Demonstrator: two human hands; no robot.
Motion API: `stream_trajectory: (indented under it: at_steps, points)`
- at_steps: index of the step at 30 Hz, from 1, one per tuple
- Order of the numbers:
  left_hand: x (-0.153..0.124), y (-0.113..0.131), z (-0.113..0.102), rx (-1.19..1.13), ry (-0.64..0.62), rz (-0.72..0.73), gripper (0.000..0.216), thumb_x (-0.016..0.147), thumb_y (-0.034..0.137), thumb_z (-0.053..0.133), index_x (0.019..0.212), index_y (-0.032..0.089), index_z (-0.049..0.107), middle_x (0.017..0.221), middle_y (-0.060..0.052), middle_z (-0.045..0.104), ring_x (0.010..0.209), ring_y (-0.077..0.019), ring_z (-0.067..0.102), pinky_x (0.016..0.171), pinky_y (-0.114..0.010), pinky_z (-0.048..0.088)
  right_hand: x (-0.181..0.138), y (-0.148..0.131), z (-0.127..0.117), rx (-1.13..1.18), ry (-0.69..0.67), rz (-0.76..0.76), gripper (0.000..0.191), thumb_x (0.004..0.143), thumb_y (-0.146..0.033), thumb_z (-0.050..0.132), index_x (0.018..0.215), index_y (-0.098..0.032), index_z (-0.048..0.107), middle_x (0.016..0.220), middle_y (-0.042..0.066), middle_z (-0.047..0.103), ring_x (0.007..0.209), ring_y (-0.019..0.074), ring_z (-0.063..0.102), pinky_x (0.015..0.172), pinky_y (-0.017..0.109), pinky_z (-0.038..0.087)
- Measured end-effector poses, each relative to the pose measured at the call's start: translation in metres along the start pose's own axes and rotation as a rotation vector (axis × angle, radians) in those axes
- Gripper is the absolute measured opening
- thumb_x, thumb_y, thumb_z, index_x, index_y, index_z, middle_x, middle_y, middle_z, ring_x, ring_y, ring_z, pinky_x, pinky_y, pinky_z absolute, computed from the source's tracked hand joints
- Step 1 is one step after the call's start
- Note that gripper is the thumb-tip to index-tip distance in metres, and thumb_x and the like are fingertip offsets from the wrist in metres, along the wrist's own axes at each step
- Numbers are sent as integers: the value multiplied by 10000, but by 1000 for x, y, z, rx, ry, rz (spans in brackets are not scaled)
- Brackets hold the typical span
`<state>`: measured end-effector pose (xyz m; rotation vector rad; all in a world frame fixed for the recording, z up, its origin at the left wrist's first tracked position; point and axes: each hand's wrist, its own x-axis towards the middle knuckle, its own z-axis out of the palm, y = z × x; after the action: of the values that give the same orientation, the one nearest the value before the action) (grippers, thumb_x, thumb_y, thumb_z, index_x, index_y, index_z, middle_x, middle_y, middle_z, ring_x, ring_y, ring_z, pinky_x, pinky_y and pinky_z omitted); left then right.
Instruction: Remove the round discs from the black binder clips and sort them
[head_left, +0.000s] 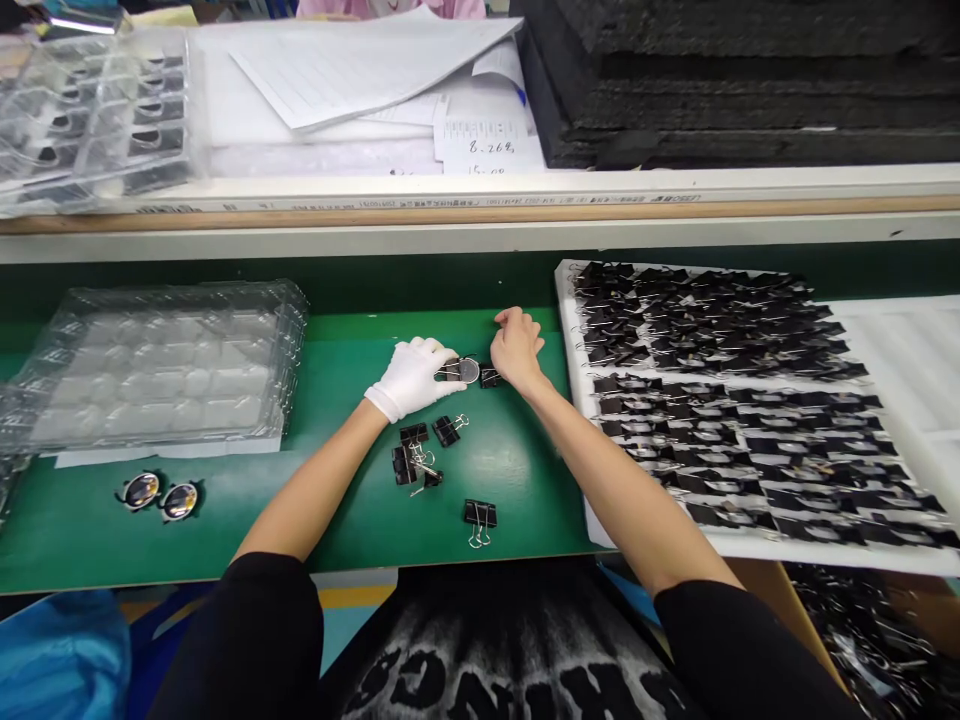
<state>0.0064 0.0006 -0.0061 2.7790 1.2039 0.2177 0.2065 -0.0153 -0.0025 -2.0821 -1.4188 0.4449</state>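
My left hand [412, 378], in a white glove, pinches a small round grey part with a pale rim [469, 370], and the wire handles of a binder clip show at its fingertips. My bare right hand [517, 348] is curled just to the right, its fingers closed at a black binder clip [490, 377] beside the round part. My wrist and fingers partly hide that clip. Closer to me lie several loose black binder clips [405, 464], with one more clip [480, 514] apart near the front edge.
Stacked clear plastic trays [172, 370] stand at the left, with two round silver-rimmed parts [180, 501] in front. A white tray [574, 330] at right holds rows of clipped parts. Papers [375, 70] and black foam sheets [735, 90] lie on the shelf. A box of clips [870, 630] sits below.
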Motion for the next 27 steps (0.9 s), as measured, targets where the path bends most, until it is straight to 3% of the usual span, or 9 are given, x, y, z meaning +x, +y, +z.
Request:
stream_trajectory:
  at_steps: [3,12,27]
  points:
    - [1,1,2,-23,-1,3,543,892,659,626,1242,249,688,1204,-110,664,1078,-314,567,850,-406,381,1,11,5,-40,19,-27,335,854,-116,342,1131,-217,501,1224,172,539,1140,352,460,956,542,391]
    - [4,1,2,-89,-7,-3,508,864,615,691,1207,241,706,1171,-104,661,1076,-311,560,844,-401,378,3,25,16,-64,153,-76,318,808,-37,328,1030,-209,479,1136,130,509,1038,301,434,895,468,375]
    - [9,12,3,-50,-32,39,514,887,611,664,1248,247,699,1182,-114,664,1086,-318,550,845,-404,358,2,23,16,-53,170,-61,320,809,-15,310,1006,-206,476,1116,130,490,1027,299,419,900,481,376]
